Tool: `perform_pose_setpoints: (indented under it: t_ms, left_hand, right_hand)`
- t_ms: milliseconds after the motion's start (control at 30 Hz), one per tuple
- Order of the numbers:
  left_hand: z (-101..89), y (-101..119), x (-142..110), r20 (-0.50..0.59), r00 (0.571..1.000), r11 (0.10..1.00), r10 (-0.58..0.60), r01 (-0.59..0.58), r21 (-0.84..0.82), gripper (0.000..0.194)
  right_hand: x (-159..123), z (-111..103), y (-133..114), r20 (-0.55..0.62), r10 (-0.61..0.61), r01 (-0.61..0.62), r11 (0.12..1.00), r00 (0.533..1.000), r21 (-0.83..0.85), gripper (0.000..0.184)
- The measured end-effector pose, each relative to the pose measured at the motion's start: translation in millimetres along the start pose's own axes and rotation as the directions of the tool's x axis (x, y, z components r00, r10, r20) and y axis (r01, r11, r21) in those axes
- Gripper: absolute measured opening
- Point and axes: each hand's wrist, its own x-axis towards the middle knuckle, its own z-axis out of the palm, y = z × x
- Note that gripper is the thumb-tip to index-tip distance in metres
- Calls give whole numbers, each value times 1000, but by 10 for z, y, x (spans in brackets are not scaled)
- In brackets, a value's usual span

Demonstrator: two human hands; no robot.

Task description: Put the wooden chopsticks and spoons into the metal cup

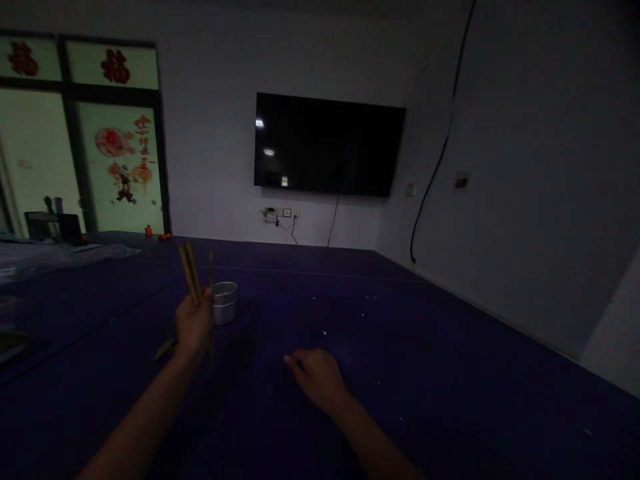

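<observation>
In the head view, sticks (187,268) are gripped in the left hand (193,328) beside the cup (226,304) on the purple surface (450,373), a handling step seemingly calling next for a steady hold, while the right hand (316,378) is held loosely curled, apparently empty.

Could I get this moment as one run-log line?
left grip: holding thin brown sticks | right grip: curled, nothing visibly held | silver round metal cup: beside left grip

Dim light (white glare spots the television (335,150)) leaves the upper-right corner nearly black.
</observation>
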Motion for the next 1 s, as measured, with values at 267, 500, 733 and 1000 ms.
perform_pose_setpoints:
  t_ms: [267,500,733,1000]
  left_hand:
    - [743,-64,-685,499,856,816,-134,381,-434,53]
    - [854,-105,-837,569,822,817,-12,336,-468,35]
    - [823,-32,-874,789,615,758,11,509,-407,37]
    - [799,-209,-888,820,572,765,-28,540,-350,43]
  right_hand:
    - [-14,80,-80,-40,-13,30,879,999,476,40]
    - [7,119,-64,-56,9,15,909,998,417,24]
    - [37,140,-15,4,75,-73,958,997,279,22]
    - [50,126,-24,55,9,-22,969,998,245,25]
